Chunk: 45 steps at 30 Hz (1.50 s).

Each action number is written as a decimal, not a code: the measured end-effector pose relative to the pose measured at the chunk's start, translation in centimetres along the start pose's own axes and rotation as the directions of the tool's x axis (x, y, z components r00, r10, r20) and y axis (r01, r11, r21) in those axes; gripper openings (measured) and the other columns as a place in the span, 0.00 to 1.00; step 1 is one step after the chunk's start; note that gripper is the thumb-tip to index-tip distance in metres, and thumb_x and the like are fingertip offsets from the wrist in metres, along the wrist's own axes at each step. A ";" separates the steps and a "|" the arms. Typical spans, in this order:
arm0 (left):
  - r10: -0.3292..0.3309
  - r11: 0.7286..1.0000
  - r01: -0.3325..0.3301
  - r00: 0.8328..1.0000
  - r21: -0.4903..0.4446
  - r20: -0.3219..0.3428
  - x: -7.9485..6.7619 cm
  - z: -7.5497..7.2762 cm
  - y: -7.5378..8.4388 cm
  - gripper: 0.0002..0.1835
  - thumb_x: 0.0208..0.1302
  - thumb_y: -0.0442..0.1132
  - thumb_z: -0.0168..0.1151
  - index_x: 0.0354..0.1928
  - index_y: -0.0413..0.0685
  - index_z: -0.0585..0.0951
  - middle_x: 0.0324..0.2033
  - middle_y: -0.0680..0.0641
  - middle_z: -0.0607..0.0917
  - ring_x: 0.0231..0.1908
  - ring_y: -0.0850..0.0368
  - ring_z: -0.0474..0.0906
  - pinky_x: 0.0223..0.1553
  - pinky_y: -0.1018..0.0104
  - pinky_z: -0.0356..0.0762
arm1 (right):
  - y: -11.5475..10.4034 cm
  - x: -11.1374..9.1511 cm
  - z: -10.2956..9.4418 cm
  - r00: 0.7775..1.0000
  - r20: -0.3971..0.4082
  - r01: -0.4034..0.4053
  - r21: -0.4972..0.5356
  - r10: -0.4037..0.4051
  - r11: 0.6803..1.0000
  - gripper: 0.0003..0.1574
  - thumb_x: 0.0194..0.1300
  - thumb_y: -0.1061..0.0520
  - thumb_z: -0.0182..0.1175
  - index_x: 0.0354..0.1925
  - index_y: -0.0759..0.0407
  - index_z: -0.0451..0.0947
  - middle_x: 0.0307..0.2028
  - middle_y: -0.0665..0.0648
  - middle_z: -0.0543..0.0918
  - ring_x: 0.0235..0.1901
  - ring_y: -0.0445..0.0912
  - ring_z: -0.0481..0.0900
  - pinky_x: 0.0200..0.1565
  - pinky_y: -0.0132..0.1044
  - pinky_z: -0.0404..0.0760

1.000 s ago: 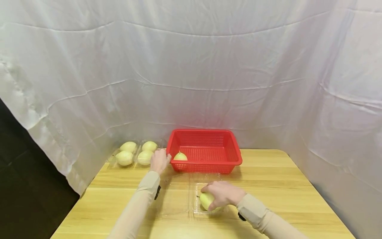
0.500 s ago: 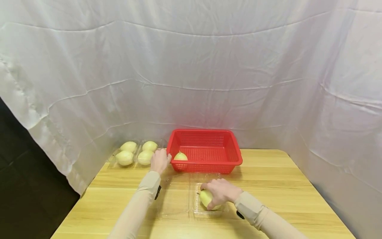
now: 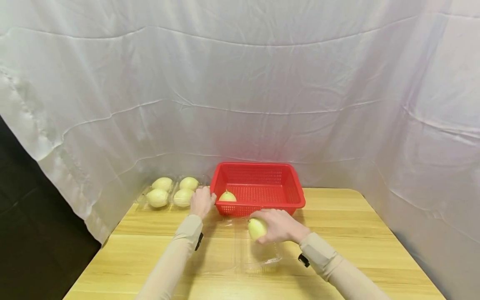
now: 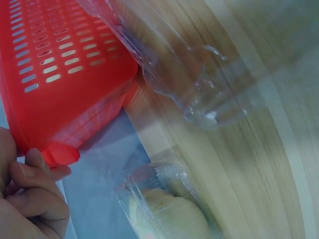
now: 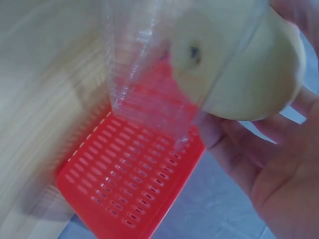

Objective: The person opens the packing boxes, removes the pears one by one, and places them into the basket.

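My right hand grips a yellow pear from above and behind, over the clear plastic clamshell box in front of the basket. In the right wrist view, fingers wrap the pear and a clear plastic wall of the box crosses in front of it. At the front left corner of the red basket, my left hand holds the rim. The left wrist view shows its fingers curled at the basket's lip. One pear lies inside the basket's near left corner.
Left of the basket, two clear boxes hold several pears at the table's back left. A pale curtain hangs close behind and along both sides. The wooden table extends to the right.
My right hand has lifted the pear up and towards the basket. The clear box beneath has shifted and looks slightly tilted. My left hand stays at the basket's corner.
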<state>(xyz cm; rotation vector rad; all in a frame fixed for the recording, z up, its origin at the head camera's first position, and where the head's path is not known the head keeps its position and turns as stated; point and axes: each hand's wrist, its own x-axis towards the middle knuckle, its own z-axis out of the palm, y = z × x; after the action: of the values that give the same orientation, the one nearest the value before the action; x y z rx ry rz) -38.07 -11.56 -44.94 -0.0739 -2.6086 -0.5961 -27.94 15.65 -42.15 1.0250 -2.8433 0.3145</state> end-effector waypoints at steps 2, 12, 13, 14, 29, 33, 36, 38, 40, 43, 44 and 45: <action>0.001 1.000 -0.001 1.000 0.000 0.003 0.0 0.0 0.0 0.13 0.60 0.40 0.60 0.18 0.45 0.76 0.26 0.40 0.81 0.25 0.37 0.79 0.25 0.47 0.78 | 0.1 0.5 -0.3 0.999 -0.030 -0.016 0.042 0.017 0.999 0.37 0.46 0.38 0.70 0.57 0.40 0.75 0.48 0.43 0.82 0.41 0.39 0.78 0.33 0.35 0.75; -0.012 1.000 0.012 1.000 -0.006 0.009 -0.2 -0.1 0.0 0.13 0.59 0.41 0.60 0.19 0.46 0.75 0.25 0.41 0.81 0.25 0.37 0.79 0.25 0.47 0.77 | 1.1 3.2 -0.9 0.974 -0.217 -0.027 0.185 0.067 0.982 0.38 0.48 0.39 0.71 0.58 0.44 0.74 0.47 0.43 0.82 0.43 0.39 0.79 0.42 0.38 0.79; -0.011 1.000 0.012 1.000 -0.006 0.008 -0.2 -0.1 0.0 0.13 0.59 0.41 0.60 0.19 0.46 0.75 0.24 0.41 0.81 0.25 0.36 0.79 0.24 0.47 0.77 | 1.3 3.6 -1.1 0.971 -0.227 -0.028 0.202 0.075 0.979 0.40 0.49 0.39 0.71 0.59 0.45 0.73 0.49 0.44 0.81 0.44 0.39 0.79 0.43 0.38 0.79; -0.012 1.000 0.012 1.000 -0.005 0.008 -0.2 -0.1 0.0 0.13 0.59 0.41 0.60 0.19 0.46 0.75 0.24 0.41 0.81 0.25 0.36 0.79 0.25 0.47 0.77 | 1.5 3.9 -1.2 0.969 -0.232 -0.032 0.213 0.082 0.977 0.41 0.50 0.39 0.71 0.61 0.45 0.72 0.50 0.44 0.81 0.44 0.40 0.79 0.43 0.38 0.79; -0.004 1.000 0.004 1.000 0.006 -0.010 0.0 0.1 -0.1 0.13 0.59 0.40 0.60 0.19 0.46 0.76 0.24 0.41 0.81 0.25 0.37 0.79 0.26 0.46 0.78 | 3.8 9.4 -1.6 0.988 -0.130 -0.058 0.217 0.087 0.975 0.29 0.63 0.45 0.65 0.61 0.42 0.73 0.58 0.53 0.73 0.54 0.48 0.73 0.56 0.49 0.77; -0.006 1.000 0.006 1.000 0.000 -0.006 0.0 0.0 -0.1 0.13 0.59 0.40 0.61 0.18 0.46 0.76 0.24 0.42 0.80 0.24 0.37 0.78 0.25 0.47 0.78 | 4.4 9.9 -0.8 0.991 -0.110 -0.047 0.219 0.072 0.975 0.27 0.65 0.47 0.64 0.61 0.44 0.74 0.58 0.57 0.71 0.54 0.50 0.73 0.56 0.49 0.76; -0.008 1.000 0.008 1.000 -0.009 -0.009 -0.1 -0.1 0.0 0.12 0.59 0.40 0.61 0.19 0.46 0.76 0.24 0.42 0.80 0.24 0.38 0.78 0.25 0.47 0.78 | 4.6 10.1 -0.4 0.993 -0.103 -0.034 0.203 0.056 0.979 0.26 0.66 0.48 0.62 0.61 0.45 0.73 0.59 0.59 0.69 0.55 0.51 0.73 0.57 0.49 0.76; -0.011 1.000 0.011 1.000 -0.015 -0.010 -0.2 -0.2 0.1 0.12 0.59 0.40 0.61 0.19 0.46 0.76 0.24 0.42 0.80 0.24 0.38 0.79 0.25 0.47 0.78 | 4.7 10.2 -0.2 0.994 -0.098 -0.035 0.199 0.055 0.979 0.25 0.67 0.48 0.61 0.62 0.45 0.73 0.60 0.60 0.68 0.55 0.51 0.72 0.57 0.49 0.75; -0.012 1.000 0.012 1.000 -0.022 -0.007 -0.2 -0.2 0.1 0.12 0.59 0.39 0.61 0.19 0.46 0.76 0.24 0.42 0.80 0.24 0.38 0.79 0.25 0.47 0.78 | 4.8 10.3 0.0 0.994 -0.096 -0.036 0.197 0.056 0.980 0.25 0.68 0.49 0.61 0.62 0.46 0.73 0.60 0.61 0.68 0.55 0.52 0.72 0.57 0.50 0.75; -0.013 1.000 0.013 1.000 -0.028 0.003 -0.2 -0.2 0.2 0.12 0.59 0.39 0.60 0.19 0.47 0.76 0.24 0.43 0.80 0.25 0.38 0.79 0.26 0.47 0.78 | 4.9 10.3 0.3 0.994 -0.096 -0.042 0.198 0.062 0.979 0.25 0.68 0.49 0.61 0.61 0.46 0.74 0.59 0.62 0.68 0.54 0.53 0.73 0.57 0.50 0.75; -0.012 1.000 0.012 1.000 -0.027 0.004 -0.2 -0.2 0.2 0.12 0.59 0.39 0.60 0.19 0.47 0.76 0.24 0.43 0.80 0.25 0.38 0.79 0.26 0.47 0.78 | 4.9 10.4 0.4 0.994 -0.094 -0.041 0.198 0.061 0.979 0.24 0.68 0.50 0.61 0.61 0.47 0.73 0.59 0.63 0.68 0.54 0.53 0.73 0.57 0.50 0.75; -0.011 1.000 0.011 1.000 -0.029 0.006 -0.2 -0.2 0.2 0.12 0.59 0.39 0.60 0.19 0.47 0.76 0.24 0.43 0.80 0.25 0.38 0.79 0.26 0.48 0.77 | 5.0 10.4 0.5 0.994 -0.092 -0.042 0.198 0.061 0.979 0.24 0.68 0.50 0.61 0.61 0.48 0.73 0.58 0.63 0.68 0.53 0.54 0.73 0.56 0.50 0.75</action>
<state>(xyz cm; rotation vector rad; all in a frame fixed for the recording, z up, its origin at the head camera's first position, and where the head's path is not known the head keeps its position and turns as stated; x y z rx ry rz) -37.81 -11.45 -44.82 -0.0701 -2.6080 -0.6386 -39.13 12.82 -41.74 0.9398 -2.7969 0.6429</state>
